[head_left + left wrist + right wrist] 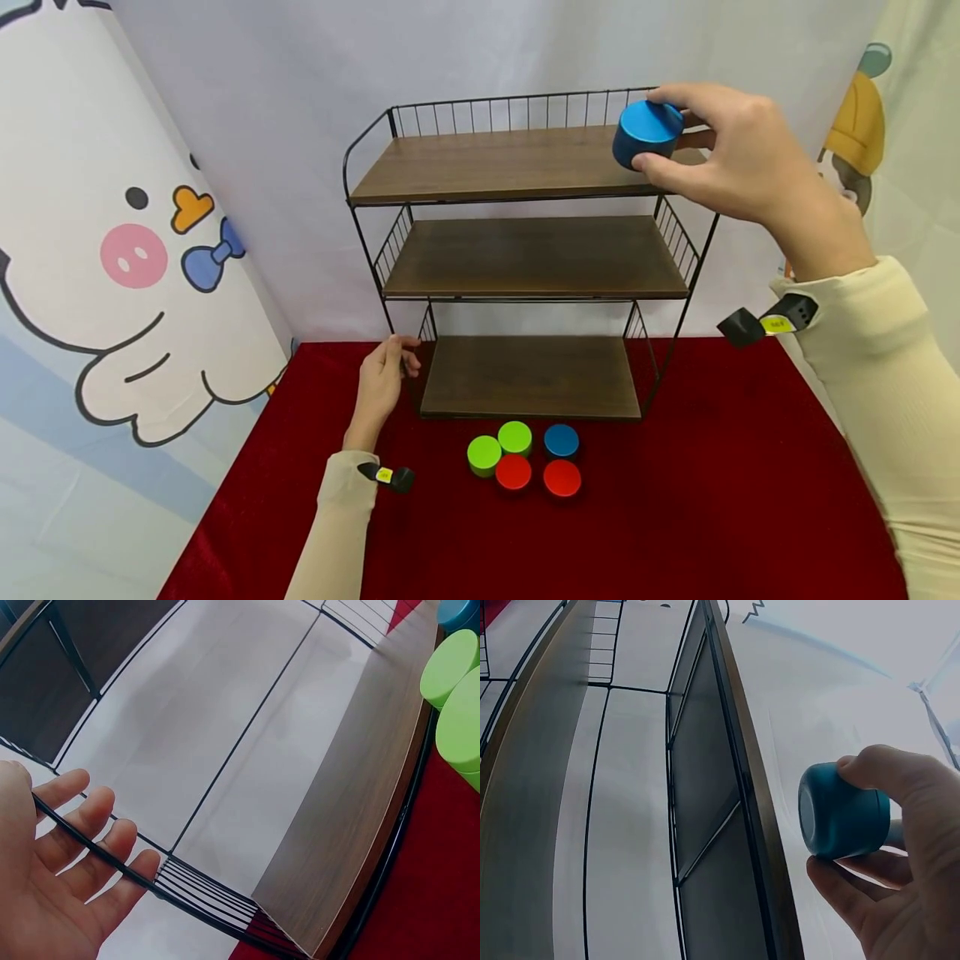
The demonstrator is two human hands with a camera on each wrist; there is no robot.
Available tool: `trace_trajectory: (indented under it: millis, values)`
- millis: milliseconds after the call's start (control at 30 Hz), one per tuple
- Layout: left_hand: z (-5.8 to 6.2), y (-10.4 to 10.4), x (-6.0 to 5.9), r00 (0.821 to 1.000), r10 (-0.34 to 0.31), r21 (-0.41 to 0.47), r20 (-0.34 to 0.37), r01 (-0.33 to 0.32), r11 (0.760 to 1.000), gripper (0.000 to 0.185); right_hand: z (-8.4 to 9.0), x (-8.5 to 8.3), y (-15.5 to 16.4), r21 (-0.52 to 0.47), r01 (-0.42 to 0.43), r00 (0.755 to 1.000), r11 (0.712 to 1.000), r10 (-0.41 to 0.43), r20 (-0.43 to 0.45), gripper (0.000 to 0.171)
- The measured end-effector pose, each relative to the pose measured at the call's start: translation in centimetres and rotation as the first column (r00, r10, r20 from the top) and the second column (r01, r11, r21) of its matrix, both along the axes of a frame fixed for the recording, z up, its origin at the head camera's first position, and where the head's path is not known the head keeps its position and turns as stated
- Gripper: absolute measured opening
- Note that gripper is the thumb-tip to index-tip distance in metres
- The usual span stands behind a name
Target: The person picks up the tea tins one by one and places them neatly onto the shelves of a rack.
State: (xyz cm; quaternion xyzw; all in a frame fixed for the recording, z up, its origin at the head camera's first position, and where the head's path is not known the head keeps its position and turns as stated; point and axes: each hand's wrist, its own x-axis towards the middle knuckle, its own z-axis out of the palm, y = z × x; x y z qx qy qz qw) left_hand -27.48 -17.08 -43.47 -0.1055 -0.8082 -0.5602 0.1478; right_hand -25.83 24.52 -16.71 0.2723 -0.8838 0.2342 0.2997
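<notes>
My right hand holds a blue round tin over the right end of the top shelf. Thumb and fingers pinch its sides, and in the right wrist view the tin is off the board, its base facing the shelf. At the rack's lower left side is my left hand. Seen from the left wrist, its fingers loosely curl round the thin black side post of the shelf rack. The thumb is partly cut off there.
Below the rack's front edge, several tins stand on the red cloth: green tins, red tins and a blue one. The rack also has a middle shelf and a bottom shelf. A pale curtain hangs behind.
</notes>
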Motion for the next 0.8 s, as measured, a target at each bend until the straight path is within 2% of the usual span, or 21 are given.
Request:
trace_trajectory:
  millis: [233,800]
  values:
    - [0.2,0.1,0.1,1.0,0.001,0.006,-0.006,-0.001,1.0,0.042,-0.1,-0.8,-0.3,0.027,0.061,0.996,0.998,-0.062,0.062,0.062]
    - [0.1,-0.1,0.1,1.0,-0.007,0.012,-0.005,0.007,1.0,0.042,-0.6,-1.6,-0.3,0.041,0.062,0.987,0.997,-0.068,0.148,0.062]
